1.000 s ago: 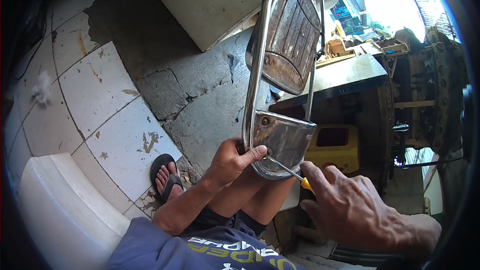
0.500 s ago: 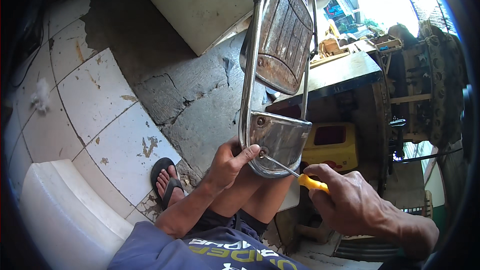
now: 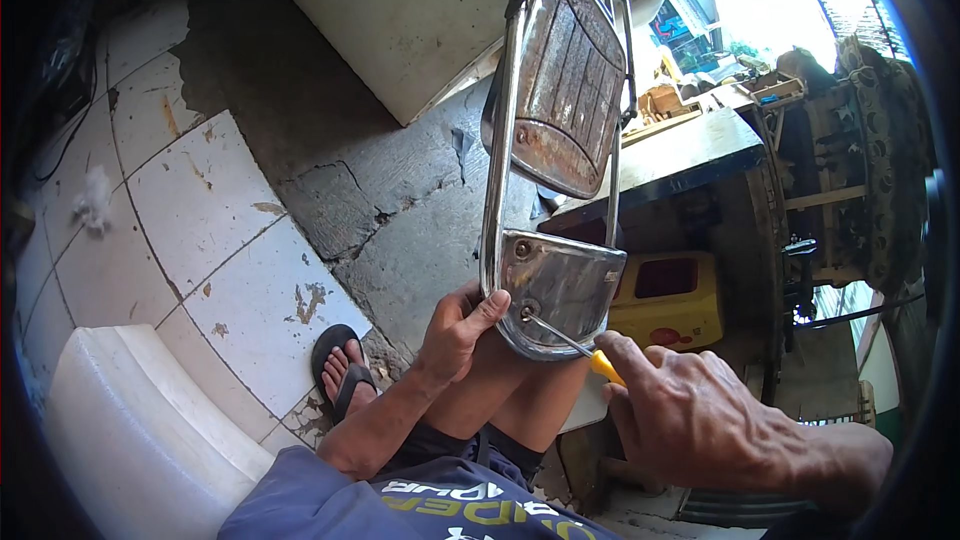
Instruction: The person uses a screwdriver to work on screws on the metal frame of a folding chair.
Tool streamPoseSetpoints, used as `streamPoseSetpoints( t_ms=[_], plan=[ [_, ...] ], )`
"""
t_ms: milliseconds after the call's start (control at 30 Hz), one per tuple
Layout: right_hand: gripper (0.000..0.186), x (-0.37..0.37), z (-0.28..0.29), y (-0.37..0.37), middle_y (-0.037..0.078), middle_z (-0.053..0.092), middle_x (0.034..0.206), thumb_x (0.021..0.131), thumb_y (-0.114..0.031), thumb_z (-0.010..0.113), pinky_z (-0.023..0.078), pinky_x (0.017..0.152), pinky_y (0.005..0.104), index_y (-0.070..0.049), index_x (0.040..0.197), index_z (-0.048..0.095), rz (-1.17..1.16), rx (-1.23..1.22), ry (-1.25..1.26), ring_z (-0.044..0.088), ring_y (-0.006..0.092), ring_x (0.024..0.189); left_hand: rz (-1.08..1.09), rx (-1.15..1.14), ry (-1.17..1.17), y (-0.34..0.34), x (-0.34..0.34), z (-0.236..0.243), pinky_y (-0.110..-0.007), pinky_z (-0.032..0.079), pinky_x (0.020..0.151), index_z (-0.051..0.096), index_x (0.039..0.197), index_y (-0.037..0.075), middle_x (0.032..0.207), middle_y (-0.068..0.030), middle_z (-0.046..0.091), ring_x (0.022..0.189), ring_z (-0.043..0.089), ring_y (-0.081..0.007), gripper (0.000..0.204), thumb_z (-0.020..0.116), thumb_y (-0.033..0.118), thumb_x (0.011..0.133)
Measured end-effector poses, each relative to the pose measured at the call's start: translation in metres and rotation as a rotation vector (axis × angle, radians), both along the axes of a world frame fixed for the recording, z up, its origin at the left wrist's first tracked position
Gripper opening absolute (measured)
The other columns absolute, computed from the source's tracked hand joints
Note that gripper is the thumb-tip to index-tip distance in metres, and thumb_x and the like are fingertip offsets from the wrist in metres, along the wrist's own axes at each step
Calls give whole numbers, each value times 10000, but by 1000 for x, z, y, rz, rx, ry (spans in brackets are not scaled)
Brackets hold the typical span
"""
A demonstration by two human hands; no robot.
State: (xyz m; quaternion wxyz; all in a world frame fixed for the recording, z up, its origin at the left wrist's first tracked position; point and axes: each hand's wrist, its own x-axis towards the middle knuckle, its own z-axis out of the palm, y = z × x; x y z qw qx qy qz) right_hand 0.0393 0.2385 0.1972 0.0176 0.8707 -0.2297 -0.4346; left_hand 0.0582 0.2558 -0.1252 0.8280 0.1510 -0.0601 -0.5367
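A metal folding chair (image 3: 497, 185) with a chromed tube frame leans across my lap. Its rusty seat pan (image 3: 570, 80) lies farther up, and its curved backrest (image 3: 565, 285) is close to my knees. My left hand (image 3: 462, 332) grips the tube at the backrest's left edge, thumb beside a screw hole. In my right hand (image 3: 690, 410) is a screwdriver (image 3: 606, 368) with a yellow handle, mostly covered by the fingers. The shaft slants up and left, its tip at the lower screw (image 3: 527, 314) of the backrest. Another screw (image 3: 522, 249) sits above it.
Right of the chair, a yellow container (image 3: 665, 300) stands under a cluttered workbench (image 3: 690, 155). A large pale cabinet (image 3: 400, 20) is at the far side. White plastic seating (image 3: 140, 420) is at my left, on worn tiles (image 3: 240, 290). My sandalled foot (image 3: 345, 370) rests by the cracked concrete.
My right hand has turned around the screwdriver, its back now more upward and covering more of the handle. The chair has shifted very slightly; my left hand keeps its hold.
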Motion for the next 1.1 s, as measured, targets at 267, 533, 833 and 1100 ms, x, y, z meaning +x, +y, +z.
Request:
streamPoseSetpoints(
  t_ms=[267, 533, 833, 1100],
  plan=[
    [435, -9, -1, 43, 177, 630, 1033, 934, -134, 598, 541, 669, 360, 31, 1337, 588, 682, -364, 211, 651, 251, 851, 7, -6, 31, 2, 5, 8, -279, 475, 966, 642, 1252, -58, 1119, -84, 699, 1031, 622, -115, 362, 632, 246, 1055],
    [457, 18, -1, 14, 225, 633, 902, 988, -169, 604, 534, 513, 411, 10, 1396, 501, 66, -86, 72, 680, 334, 636, 26, 55, 48, 4, 8, 15, -287, 516, 869, 637, 1170, -40, 1008, -52, 681, 933, 644, -109, 282, 629, 215, 1049],
    [482, -5, -8, 12, 211, 606, 819, 930, -210, 655, 531, 480, 418, 26, 1343, 579, 475, -138, 77, 661, 306, 560, -11, 30, 23, 1, 0, 8, -272, 489, 938, 652, 1220, -68, 1104, -86, 705, 1008, 635, -115, 374, 652, 262, 1042],
    [490, 9, -3, 5, 180, 595, 789, 913, -222, 670, 518, 462, 407, 19, 1333, 594, 174, -89, 132, 650, 291, 538, -12, 34, 46, 6, 4, 14, -293, 505, 929, 626, 1241, -68, 1107, -89, 698, 991, 645, -121, 353, 629, 229, 1050]
  ],
)
